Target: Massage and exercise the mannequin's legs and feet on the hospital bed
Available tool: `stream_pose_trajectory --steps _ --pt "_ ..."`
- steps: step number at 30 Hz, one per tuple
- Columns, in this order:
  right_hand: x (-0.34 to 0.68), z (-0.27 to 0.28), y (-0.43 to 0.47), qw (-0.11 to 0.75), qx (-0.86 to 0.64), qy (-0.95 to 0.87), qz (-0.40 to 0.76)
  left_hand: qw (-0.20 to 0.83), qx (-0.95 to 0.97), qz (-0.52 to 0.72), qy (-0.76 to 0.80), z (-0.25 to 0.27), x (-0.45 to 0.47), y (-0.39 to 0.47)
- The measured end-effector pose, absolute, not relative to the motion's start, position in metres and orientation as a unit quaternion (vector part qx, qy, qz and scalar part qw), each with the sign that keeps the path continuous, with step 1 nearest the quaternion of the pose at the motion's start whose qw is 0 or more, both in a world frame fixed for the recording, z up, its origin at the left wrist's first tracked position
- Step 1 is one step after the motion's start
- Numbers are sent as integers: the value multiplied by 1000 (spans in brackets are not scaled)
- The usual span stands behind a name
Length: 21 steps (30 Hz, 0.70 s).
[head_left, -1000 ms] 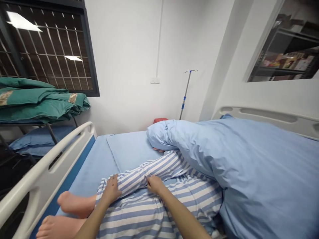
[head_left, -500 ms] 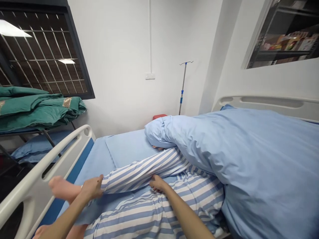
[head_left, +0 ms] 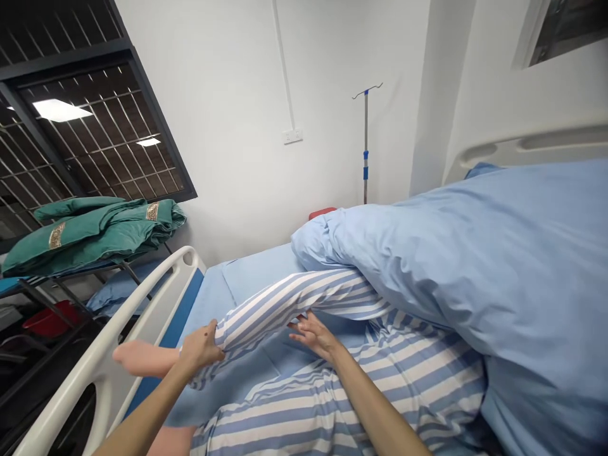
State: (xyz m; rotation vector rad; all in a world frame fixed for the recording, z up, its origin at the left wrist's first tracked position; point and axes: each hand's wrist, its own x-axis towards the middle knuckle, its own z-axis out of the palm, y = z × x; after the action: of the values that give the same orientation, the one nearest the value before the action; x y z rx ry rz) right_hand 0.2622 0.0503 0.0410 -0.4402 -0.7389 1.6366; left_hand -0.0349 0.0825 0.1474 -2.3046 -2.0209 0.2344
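Lifted since earlier, the striped pajama leg (head_left: 280, 303), its lower end gripped by the left hand (head_left: 202, 347), passes just above the spread-open fingers of the right hand (head_left: 320, 337).

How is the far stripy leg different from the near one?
The far leg in blue-and-white striped cloth is raised off the pale-blue bed; the near leg in blue-and-white striped cloth lies lower. The left bare hand grips the far leg near its ankle, but not the near leg. The far leg's pinkish foot shows; the near leg's doesn't. Both wear matching stripes.
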Motion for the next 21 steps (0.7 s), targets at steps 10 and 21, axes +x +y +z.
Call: stream_pose_trajectory --steps 10,21 --pt "278 55 47 676 -130 -276 671 -33 -716 -74 -693 85 40 88" --pt "276 48 47 688 -175 -272 650 -106 -696 -153 -693 60 110 84"
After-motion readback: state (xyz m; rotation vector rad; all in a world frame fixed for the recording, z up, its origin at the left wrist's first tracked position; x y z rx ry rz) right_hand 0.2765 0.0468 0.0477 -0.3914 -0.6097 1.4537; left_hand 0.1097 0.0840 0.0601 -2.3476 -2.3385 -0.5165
